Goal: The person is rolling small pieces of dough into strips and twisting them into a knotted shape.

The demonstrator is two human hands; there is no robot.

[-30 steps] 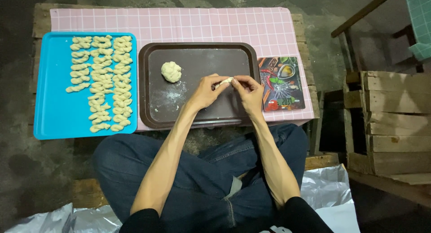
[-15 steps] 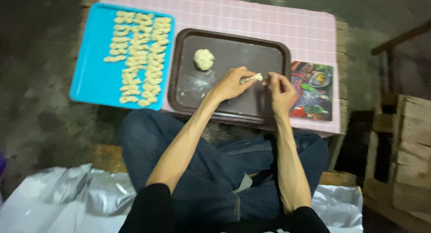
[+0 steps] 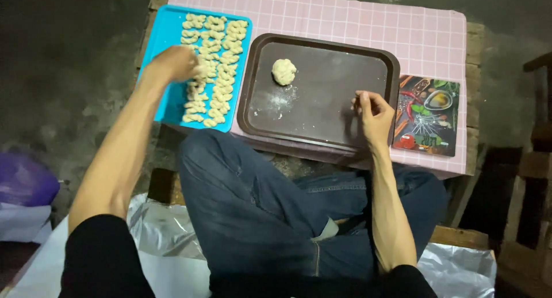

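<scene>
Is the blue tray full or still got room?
Nearly full: rows of twisted dough pieces cover most of the blue tray, bare only along its left side.

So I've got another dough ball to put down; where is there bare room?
The brown tray is bare between the dough lump and the right hand. The pink cloth beyond both trays is free. The blue tray is crowded with shaped pieces.

Head camera, steep downward view, trays (image 3: 261,111) near.
</scene>
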